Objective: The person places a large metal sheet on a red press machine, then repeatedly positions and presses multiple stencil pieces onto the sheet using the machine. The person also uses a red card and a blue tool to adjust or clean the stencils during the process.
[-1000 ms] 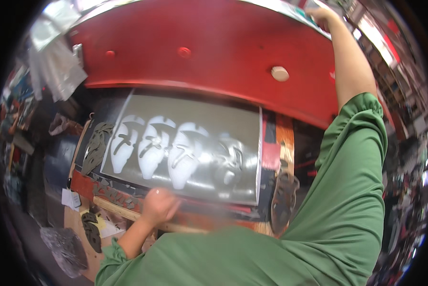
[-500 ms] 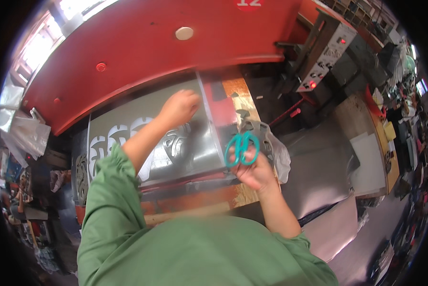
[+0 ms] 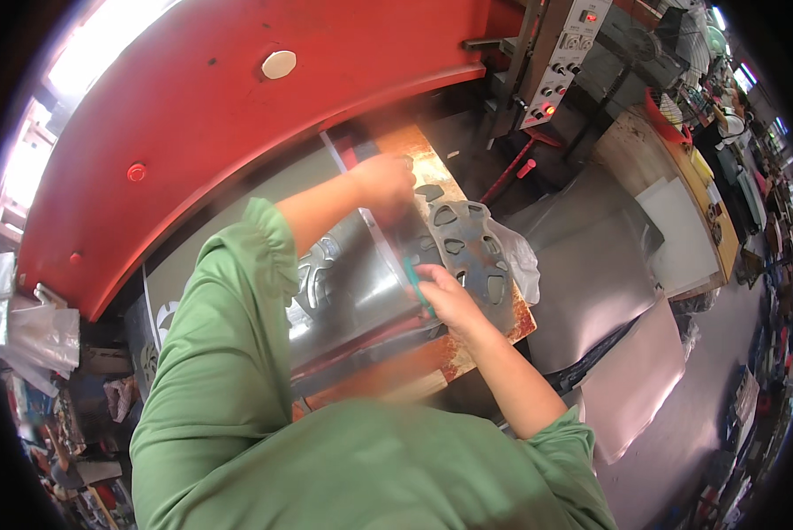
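Observation:
My left hand [image 3: 384,183] is stretched over the far right part of the work surface, above the wooden board [image 3: 441,168]. Its fingers are curled in; whatever they hold, if anything, is hidden. My right hand [image 3: 450,303] is closer to me, closed around teal-handled scissors [image 3: 416,284], now seen edge-on. Beside it lies a dark sheet with several cut-out holes [image 3: 472,251]. A small dark scrap [image 3: 428,191] rests on the board, near my left hand. Left of my right hand, a curved metal cutting die [image 3: 313,274] sits on the shiny plate [image 3: 361,287], partly behind my left sleeve.
A large red machine body [image 3: 237,79] spans the far side, with a round red button [image 3: 136,171]. A control panel [image 3: 560,75] stands at the far right. Dark sheets [image 3: 573,265] lie to the right, near a wooden table [image 3: 630,146]. Plastic bags [image 3: 39,331] hang at left.
My left hand has moved right, from above the plate to the board. My right hand has lowered slightly and turned the scissors edge-on. The whole view has shifted toward the right.

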`<state>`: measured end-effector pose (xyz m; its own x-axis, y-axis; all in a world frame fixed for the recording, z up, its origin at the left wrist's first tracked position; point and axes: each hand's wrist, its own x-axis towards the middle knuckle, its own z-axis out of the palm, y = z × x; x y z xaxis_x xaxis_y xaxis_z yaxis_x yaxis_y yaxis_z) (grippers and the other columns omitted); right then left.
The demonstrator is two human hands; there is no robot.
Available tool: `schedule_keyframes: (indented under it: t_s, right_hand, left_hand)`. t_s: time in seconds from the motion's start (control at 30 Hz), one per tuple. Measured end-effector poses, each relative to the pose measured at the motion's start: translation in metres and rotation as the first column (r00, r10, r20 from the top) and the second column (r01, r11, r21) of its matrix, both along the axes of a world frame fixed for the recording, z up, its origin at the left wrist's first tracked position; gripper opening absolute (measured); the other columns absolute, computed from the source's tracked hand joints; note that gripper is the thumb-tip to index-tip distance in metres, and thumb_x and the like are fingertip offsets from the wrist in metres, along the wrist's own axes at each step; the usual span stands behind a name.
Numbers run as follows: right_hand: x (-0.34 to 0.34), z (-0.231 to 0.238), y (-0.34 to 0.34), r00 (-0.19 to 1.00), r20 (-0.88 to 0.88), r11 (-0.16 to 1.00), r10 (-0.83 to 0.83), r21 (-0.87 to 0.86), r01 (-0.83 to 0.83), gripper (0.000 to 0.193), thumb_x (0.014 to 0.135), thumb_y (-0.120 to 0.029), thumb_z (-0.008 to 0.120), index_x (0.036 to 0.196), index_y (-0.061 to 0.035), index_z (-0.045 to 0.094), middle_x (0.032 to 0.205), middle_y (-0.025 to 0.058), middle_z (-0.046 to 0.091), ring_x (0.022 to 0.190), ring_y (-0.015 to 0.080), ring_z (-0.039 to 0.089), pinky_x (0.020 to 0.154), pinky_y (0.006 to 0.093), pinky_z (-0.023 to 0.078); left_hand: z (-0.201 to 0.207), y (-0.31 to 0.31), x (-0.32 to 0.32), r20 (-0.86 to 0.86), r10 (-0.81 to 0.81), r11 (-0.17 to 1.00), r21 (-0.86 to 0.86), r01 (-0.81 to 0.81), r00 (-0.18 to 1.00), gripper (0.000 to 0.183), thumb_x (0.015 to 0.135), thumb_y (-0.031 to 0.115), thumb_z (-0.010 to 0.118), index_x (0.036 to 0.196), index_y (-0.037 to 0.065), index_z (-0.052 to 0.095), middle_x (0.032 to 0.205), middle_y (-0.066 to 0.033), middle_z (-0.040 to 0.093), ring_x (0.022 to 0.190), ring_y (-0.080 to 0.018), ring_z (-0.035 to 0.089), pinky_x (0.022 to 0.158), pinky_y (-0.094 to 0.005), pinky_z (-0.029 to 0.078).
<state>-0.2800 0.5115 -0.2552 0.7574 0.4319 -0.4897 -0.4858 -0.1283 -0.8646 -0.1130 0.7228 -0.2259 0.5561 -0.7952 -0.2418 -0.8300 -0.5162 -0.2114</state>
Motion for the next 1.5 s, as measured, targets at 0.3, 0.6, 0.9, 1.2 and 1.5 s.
schedule_keyframes:
  t_s: [0.3,0.6,0.9,1.2,1.5]
  right_hand:
    - [0.019,0.040,0.026,0.922,0.137,0.642,0.363,-0.753,-0.141,0.088,0.071,-0.059,0.063,0.140,-0.0092,0.047,0.116,0.0119,0.069,0.112,0.0311,0.064,0.098,0.0401,0.045]
    - [0.046,0.030,0.054,0.933,0.135,0.634,0.334,-0.764,-0.116,0.085,0.073,-0.059,0.062,0.140,-0.0096,0.048,0.125,0.0144,0.065,0.119,0.0306,0.060,0.099,0.0414,0.044]
    - [0.056,0.017,0.057,0.952,0.147,0.682,0.267,-0.727,-0.079,0.081,0.072,-0.056,0.064,0.137,-0.0112,0.051,0.128,0.0143,0.064,0.122,0.0311,0.059,0.101,0.0401,0.043]
    - [0.057,-0.004,0.057,0.937,0.283,0.726,0.203,-0.686,0.050,0.056,0.075,-0.043,0.067,0.118,-0.0078,0.062,0.099,0.0121,0.069,0.093,0.0244,0.067,0.084,0.0353,0.049]
    - [0.074,0.000,0.045,0.868,0.330,0.736,0.371,-0.675,-0.058,0.062,0.076,-0.031,0.070,0.129,-0.0007,0.058,0.109,0.0164,0.069,0.098,0.0261,0.067,0.088,0.0340,0.050]
  left_hand:
    - [0.010,0.037,0.002,0.079,-0.146,0.922,-0.351,0.164,0.986,0.006,0.071,0.019,0.064,0.065,0.016,0.063,0.082,0.0027,0.060,0.094,-0.0227,0.056,0.083,-0.0372,0.042]
    - [0.008,0.030,0.009,0.046,-0.136,0.942,-0.304,0.143,0.990,0.004,0.072,0.019,0.063,0.069,0.019,0.066,0.085,0.0022,0.062,0.092,-0.0245,0.056,0.080,-0.0388,0.043]
    - [0.019,0.021,0.013,-0.150,0.052,0.986,-0.150,-0.074,0.987,0.009,0.074,0.022,0.063,0.076,0.018,0.071,0.092,-0.0005,0.066,0.097,-0.0278,0.059,0.079,-0.0419,0.044]
    - [0.016,0.022,0.017,-0.160,-0.025,0.965,-0.261,-0.018,0.987,0.011,0.075,0.023,0.064,0.077,0.015,0.072,0.090,-0.0060,0.067,0.101,-0.0301,0.059,0.087,-0.0449,0.046]
    - [0.035,0.016,0.002,-0.231,0.074,0.961,-0.242,-0.131,0.970,0.011,0.068,0.023,0.072,0.071,0.012,0.073,0.091,-0.0107,0.067,0.097,-0.0337,0.061,0.083,-0.0439,0.048]
